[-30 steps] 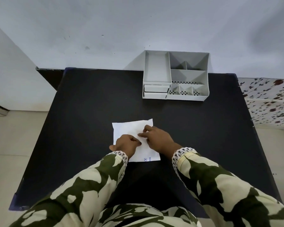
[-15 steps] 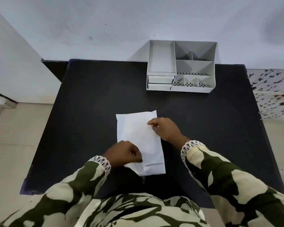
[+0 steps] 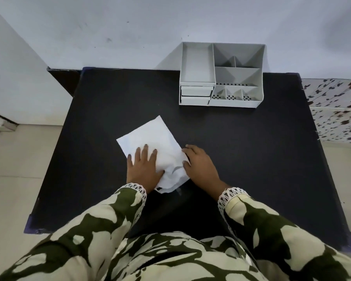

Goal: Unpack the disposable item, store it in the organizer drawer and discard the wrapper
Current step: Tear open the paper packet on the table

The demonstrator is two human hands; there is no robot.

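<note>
White wrapper (image 3: 150,136) pinned under flat, spread left hand (image 3: 143,167) — right hand (image 3: 199,165) pinches its edge

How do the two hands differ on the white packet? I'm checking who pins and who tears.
The left hand lies flat, fingers spread, on top of the white packet; the right hand sits at its right edge, fingers curled against it. The left covers the packet's near-left part; the right rests mostly on the black table. Both touch the packet.
</note>
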